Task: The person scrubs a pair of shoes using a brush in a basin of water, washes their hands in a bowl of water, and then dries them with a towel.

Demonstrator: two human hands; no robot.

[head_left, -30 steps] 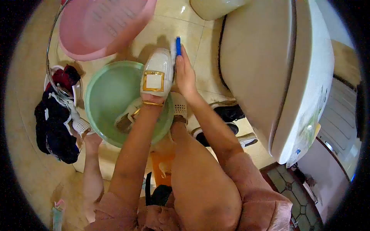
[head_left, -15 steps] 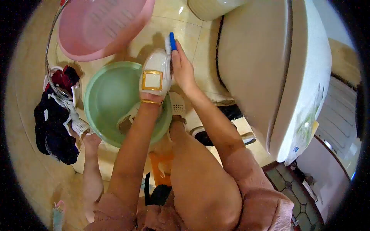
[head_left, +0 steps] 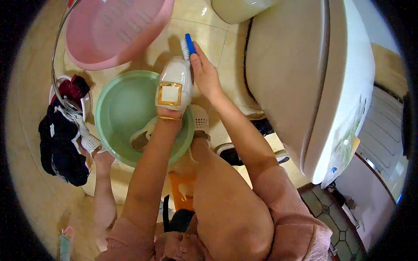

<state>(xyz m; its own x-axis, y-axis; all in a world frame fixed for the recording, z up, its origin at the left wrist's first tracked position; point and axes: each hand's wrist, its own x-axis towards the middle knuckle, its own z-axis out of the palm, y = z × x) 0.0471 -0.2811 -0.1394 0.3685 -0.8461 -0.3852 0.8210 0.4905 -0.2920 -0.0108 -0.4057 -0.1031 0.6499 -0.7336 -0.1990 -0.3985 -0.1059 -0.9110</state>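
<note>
A white shoe (head_left: 176,71) with a gold square buckle is pulled over my left hand (head_left: 169,113), whose fingers are hidden inside it. It is held above the right rim of a green basin (head_left: 101,126) of cloudy water. My right hand (head_left: 205,77) is closed round a blue brush (head_left: 189,44) with white bristles. The bristles face left, close to the toe's right edge; whether they touch it I cannot tell. A second light shoe (head_left: 141,138) lies in the basin, partly behind my left forearm.
Beyond the basin stands a pink tub (head_left: 100,61). Dark clothes (head_left: 61,143) lie to the left, near a metal shower hose (head_left: 53,56). A large pale fixture (head_left: 285,78) rises on the right. Black shoes (head_left: 229,154) and an orange stool (head_left: 180,189) are close to my legs.
The brush has shifted slightly left and now tilts more to the left. The shoe on my left hand has moved a little toward me and to the left.
</note>
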